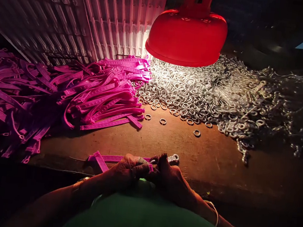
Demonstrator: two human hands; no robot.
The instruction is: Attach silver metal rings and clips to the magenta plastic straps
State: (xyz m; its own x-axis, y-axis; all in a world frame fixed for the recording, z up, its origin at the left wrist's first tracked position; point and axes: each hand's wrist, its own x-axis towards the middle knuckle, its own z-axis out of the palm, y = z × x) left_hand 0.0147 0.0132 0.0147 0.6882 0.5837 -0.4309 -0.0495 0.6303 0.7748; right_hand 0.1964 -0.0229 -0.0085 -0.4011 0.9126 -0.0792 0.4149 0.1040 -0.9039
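Observation:
Near the table's front edge, my left hand (129,169) is closed on a pink strap (115,158), whose tail sticks out to the left and lies folded over itself. Beside it, my right hand (170,178) is closed in a pinch. A silvery metal clasp with a round eye (174,159) pokes out above its fingers. The fingertips of both hands meet, and a short bit of pink shows between them. How the strap and the clasp sit together is hidden by the fingers. Thimble-like dark coverings or stains show on some fingertips.
Many pink straps (107,98) are heaped on the left. Behind my hands lies a pile of metal split rings (181,91), with linked metal clasps (254,110) to its right. A red lamp (188,38) hangs low over the rings. A ribbed panel (115,16) stands behind.

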